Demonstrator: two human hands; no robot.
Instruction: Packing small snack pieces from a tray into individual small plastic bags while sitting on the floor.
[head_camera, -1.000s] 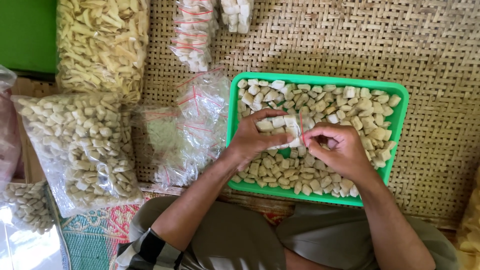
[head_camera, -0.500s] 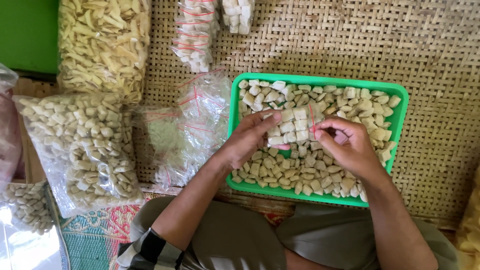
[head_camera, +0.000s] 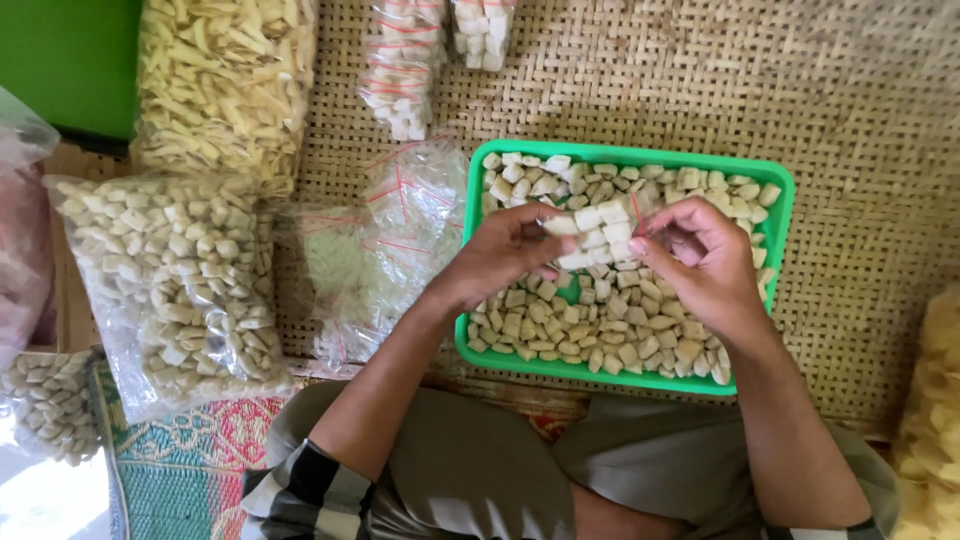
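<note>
Below, the woven mat (head_camera: 880, 120) carries a green tray (head_camera: 780, 215) full of pale snack pieces, with a big clear bag of pieces (head_camera: 170, 280) and empty clear bags (head_camera: 400, 240) at its left side. Above the tray, the left hand (head_camera: 500, 255) and the right hand (head_camera: 700, 262) hold between them a small packed bag of pieces (head_camera: 595, 235); the left fingers close on its left end, the right fingers pinch its right end.

Your left hand (head_camera: 505, 255) and right hand (head_camera: 700, 255) meet above the green tray (head_camera: 775, 215), fingers curled and pinching, both forearms angling inward toward its centre.
</note>
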